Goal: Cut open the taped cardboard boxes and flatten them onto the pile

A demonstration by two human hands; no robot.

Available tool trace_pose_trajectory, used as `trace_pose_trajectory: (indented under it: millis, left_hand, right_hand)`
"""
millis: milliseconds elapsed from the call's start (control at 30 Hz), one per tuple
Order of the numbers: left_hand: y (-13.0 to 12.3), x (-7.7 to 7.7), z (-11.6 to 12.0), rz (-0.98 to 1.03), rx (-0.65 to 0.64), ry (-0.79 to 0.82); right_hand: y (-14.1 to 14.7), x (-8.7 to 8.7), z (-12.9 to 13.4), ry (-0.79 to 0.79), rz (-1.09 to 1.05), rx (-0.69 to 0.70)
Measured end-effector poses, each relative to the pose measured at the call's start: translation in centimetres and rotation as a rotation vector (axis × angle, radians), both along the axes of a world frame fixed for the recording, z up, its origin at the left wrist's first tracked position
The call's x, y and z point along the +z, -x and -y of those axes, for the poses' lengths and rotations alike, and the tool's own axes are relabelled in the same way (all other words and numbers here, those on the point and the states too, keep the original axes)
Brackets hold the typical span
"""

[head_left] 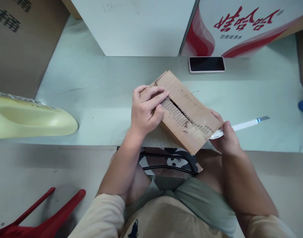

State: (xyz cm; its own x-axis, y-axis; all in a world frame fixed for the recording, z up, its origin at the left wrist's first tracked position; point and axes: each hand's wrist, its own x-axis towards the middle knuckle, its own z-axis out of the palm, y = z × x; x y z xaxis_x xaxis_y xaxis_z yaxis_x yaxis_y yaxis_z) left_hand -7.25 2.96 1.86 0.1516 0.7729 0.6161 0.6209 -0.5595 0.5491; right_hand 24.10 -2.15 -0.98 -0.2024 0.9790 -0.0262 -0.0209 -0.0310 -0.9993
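Note:
A small brown cardboard box [188, 102] is tilted above the table's front edge, with a dark slit and torn paper along its upper face. My left hand [148, 107] grips its upper left end, fingers lying over the top face. At the lower right corner, my right hand [225, 135] holds the box. A white utility knife [245, 125] is also held in that hand, its blade out and pointing right, away from the box. Part of the right hand's fingers is hidden behind the cardboard.
Behind stand a white box [141, 29] and a red-and-white carton [230, 33], with a phone [207, 64] before them on the pale table [104, 99]. A yellow object [34, 119] and large carton [24, 49] are left; a red stool [47, 218] is lower left.

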Motion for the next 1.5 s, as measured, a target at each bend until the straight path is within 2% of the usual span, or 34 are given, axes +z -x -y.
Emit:
trace_pose_trajectory:
  millis: [233, 400, 533, 700, 833, 900, 1067, 1167, 1267, 1433, 1500]
  left_hand:
    - [0.8, 0.4, 1.1, -0.009, -0.037, -0.074]
    - [1.9, 0.3, 2.4, -0.019, 0.011, -0.118]
    - [2.9, 0.0, 2.5, -0.001, 0.034, -0.121]
    - [4.2, -0.9, 1.4, 0.118, 0.079, -0.029]
    - [4.7, -2.1, 0.3, 0.296, 0.141, 0.020]
    - [4.4, -2.6, 0.0, 0.362, 0.176, 0.101]
    - [1.9, -3.3, -0.2, 0.641, 0.151, 0.350]
    - [0.5, -3.5, 0.1, 0.797, 0.057, 0.445]
    - [0.1, -3.4, 0.5, 0.899, -0.067, 0.572]
    - [0.4, -2.9, 1.0, 0.988, -0.148, 0.963]
    - [0.1, -2.8, 1.0, 0.984, -0.106, 0.997]
  right_hand:
    - [0.1, 0.1, -0.4, 0.106, 0.040, -0.049]
    - [1.4, 1.7, 0.0, 0.361, 0.044, -0.061]
    - [1.6, 2.5, 0.0, 0.403, -0.046, -0.058]
    - [2.3, 3.1, 0.4, 0.244, -0.258, -0.115]
    - [4.5, 3.6, 0.9, -0.012, -0.334, -0.246]
    - [5.6, 3.8, 1.0, -0.143, -0.323, -0.261]
    - [6.8, 4.4, 0.6, -0.295, -0.217, -0.058]
    - [6.9, 5.0, 0.3, -0.382, -0.137, -0.006]
    - [7.2, 6.0, 0.3, -0.447, -0.052, 0.019]
    - [7.8, 7.7, 1.0, -0.419, 0.025, 0.060]
    - [7.9, 7.8, 1.0, -0.380, 0.019, 0.062]
